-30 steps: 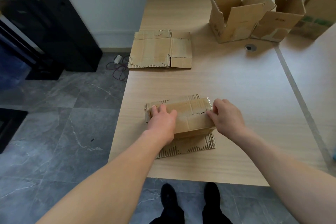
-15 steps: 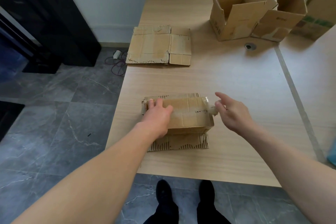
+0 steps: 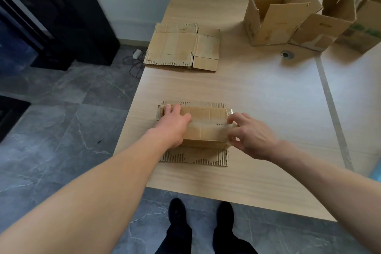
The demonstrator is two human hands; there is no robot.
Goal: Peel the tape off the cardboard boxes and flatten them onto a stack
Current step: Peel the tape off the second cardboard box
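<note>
Taped cardboard box (image 3: pixel 206 130), ragged flaps (image 3: pixel 193 155)

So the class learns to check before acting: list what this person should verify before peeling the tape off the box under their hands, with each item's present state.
1. Left hand presses the box steady: ok.
2. Right hand is at the box's right end, where the tape ends: ok.
3. Tape end pinched between fingers: cannot tell.
4. Open boxes stand apart from both hands: ok.
5. Flat stack lies ready at the far left: ok.
</note>
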